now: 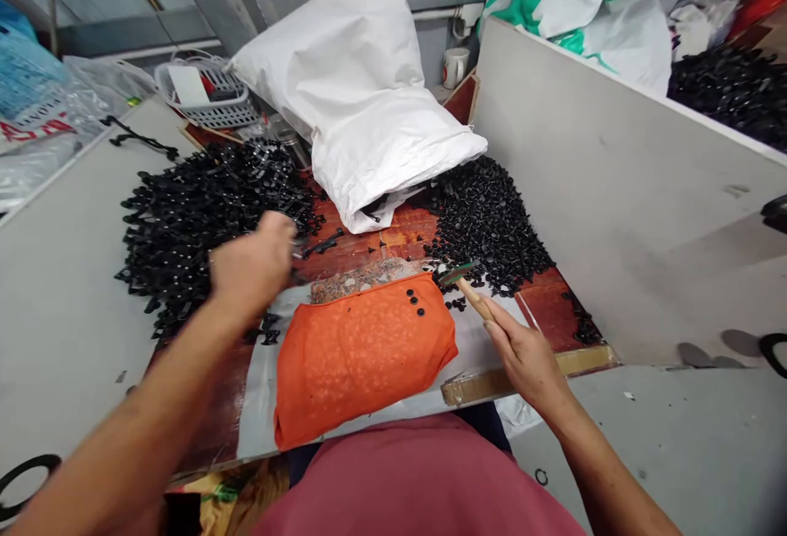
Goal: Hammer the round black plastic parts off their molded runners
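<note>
My right hand (522, 349) grips the wooden handle of a small hammer (473, 297), its dark head over the right end of an orange cloth-wrapped block (362, 356). On top of that block, near its right end, lie several small black round pieces (414, 301). My left hand (252, 261), blurred by motion, is curled closed at the right side of a heap of black plastic parts (184, 224); what its fingers hold is hidden. A loose black part (324, 243) lies just to its right. Beyond the hammer spreads a pile of small black pieces (492, 224).
A large white sack (369, 69) rests at the back of the red-brown table (393, 229). Light boards (590, 159) wall both sides. Behind are a grey basket (225, 112) and a white mug (455, 67). A granite-like slab (362, 280) sits behind the orange block.
</note>
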`<state>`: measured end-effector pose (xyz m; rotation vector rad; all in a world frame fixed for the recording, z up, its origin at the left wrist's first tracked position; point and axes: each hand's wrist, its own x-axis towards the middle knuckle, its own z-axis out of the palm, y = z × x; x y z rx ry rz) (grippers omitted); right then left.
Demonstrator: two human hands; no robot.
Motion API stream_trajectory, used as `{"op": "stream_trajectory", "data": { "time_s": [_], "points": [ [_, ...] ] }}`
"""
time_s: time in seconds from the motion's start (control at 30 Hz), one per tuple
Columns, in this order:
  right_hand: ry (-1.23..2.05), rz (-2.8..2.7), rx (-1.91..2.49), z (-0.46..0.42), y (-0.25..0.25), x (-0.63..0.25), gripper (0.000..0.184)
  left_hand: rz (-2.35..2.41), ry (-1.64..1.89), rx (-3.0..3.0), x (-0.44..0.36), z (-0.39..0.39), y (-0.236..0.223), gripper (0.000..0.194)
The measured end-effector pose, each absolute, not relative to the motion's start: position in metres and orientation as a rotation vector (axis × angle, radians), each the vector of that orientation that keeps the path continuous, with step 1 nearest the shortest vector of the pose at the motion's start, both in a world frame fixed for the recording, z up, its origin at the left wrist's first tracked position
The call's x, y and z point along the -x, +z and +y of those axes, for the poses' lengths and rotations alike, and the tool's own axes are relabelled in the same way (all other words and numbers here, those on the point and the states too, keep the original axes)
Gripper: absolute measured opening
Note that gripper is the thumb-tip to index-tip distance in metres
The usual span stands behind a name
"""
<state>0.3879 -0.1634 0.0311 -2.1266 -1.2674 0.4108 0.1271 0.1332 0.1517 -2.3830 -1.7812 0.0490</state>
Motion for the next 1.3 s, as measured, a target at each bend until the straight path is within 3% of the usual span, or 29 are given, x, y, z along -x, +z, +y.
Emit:
{"op": "stream_trajectory", "data": {
  "time_s": [0.1,0.2,0.4,0.5,0.67,0.8,1.0,1.17,1.3],
  "points": [
    [0.478,-1.229,2.121,-0.184,0.009,-0.387,0.048,-1.733,-0.209,2.079,-0.08,0.164,0.2,0.049],
    [0.512,-1.206,2.108,-0.189,-0.008,-0.381,0.048,-1.594,-0.481,2.105,-0.068,0.176,0.208,0.052],
    [0.557,-1.207,2.147,-0.184,-0.011,-0.377,0.048,-0.912,-0.311,3.208,-0.167,0.157,0.109,0.034],
    [0.589,-1.194,2.13,-0.185,-0.009,-0.379,0.048,-0.544,-0.182,3.373,-0.245,0.151,0.067,0.028],
    [0.586,-1.123,2.108,-0.186,-0.011,-0.379,0.048,-0.68,-0.254,3.233,-0.348,0.179,0.04,0.03],
    [0.605,-1.093,2.041,-0.186,-0.014,-0.38,0.048,-0.748,-0.319,3.223,-0.384,0.202,0.018,0.032],
    [0.647,-1.082,2.016,-0.188,-0.02,-0.381,0.048,-0.744,-0.488,3.345,-0.37,0.197,-0.006,0.021],
    [0.645,-1.078,2.071,-0.188,-0.015,-0.38,0.048,-0.909,-0.737,3.439,-0.343,0.191,0.004,0.019],
    [0.631,-1.081,2.066,-0.187,-0.011,-0.38,0.046,-1.115,-1.004,3.415,-0.323,0.19,0.031,0.037]
  ]
}}
